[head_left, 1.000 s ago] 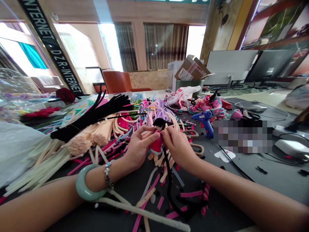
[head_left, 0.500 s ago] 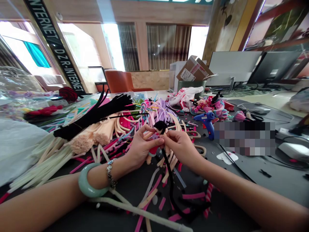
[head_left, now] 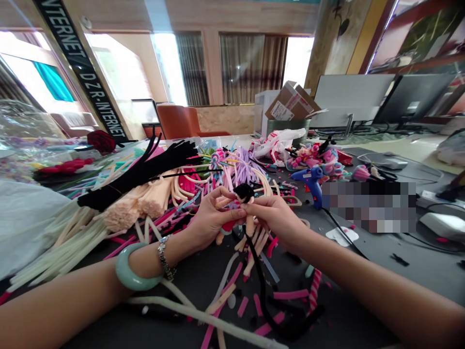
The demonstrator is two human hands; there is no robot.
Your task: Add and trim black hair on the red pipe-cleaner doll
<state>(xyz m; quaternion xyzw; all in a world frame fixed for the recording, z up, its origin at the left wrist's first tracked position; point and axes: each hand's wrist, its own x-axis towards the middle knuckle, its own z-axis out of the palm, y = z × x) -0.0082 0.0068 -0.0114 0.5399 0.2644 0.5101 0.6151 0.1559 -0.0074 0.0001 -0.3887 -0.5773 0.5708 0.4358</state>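
Between both hands is a small pipe-cleaner doll (head_left: 244, 193) with black hair, a peach face and limbs, and red and purple on its body. My left hand (head_left: 210, 218) is closed around the doll's body from the left, thumb across its front. From the right, the fingers of my right hand (head_left: 276, 213) pinch the doll just below its head; their tips partly hide what they grip. A long black pipe cleaner (head_left: 258, 274) hangs down from the doll and curls to the right on the dark table (head_left: 152, 334).
A black pipe-cleaner bundle (head_left: 138, 174) lies on peach bundles (head_left: 123, 213) to the left. Beyond the hands are lilac pipe cleaners (head_left: 247, 167). At right are a blue glue gun (head_left: 308, 182), its cord, and a white mouse (head_left: 445, 225). Pink offcuts (head_left: 290, 294) litter the front.
The doll's head has turned slightly, showing more black hair. My right hand has shifted a little around it, and the loose end of the black pipe cleaner has moved slightly right.
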